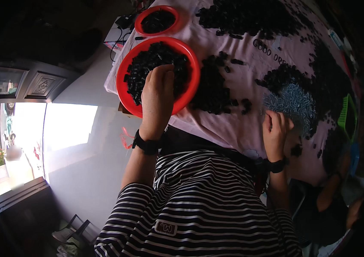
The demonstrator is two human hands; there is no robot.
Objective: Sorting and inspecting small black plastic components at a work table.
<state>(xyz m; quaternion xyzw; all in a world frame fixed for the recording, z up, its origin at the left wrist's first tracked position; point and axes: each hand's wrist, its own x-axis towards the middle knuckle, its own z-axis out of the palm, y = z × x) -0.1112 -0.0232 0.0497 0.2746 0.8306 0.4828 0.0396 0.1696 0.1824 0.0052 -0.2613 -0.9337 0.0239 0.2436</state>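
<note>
My left hand (158, 96) is above a large red bowl (122, 85) heaped with small black plastic pieces (147, 58). Its fingers are pinched together at the tips, and what they may hold is too small to make out. Over the pink cloth (237, 128), my right hand (276, 130) rests at the near edge of a pile of small silvery screws (295, 100). Those fingers are curled in, hiding anything between them. Between the two hands lies a heap of the same black pieces (212, 88).
A smaller red bowl (174, 28) of black pieces stands beyond the large one. More black pieces spread over the far (250, 17) and right sides of the cloth. At the right edge are a green basket (348, 115) and another person's arm (334, 188).
</note>
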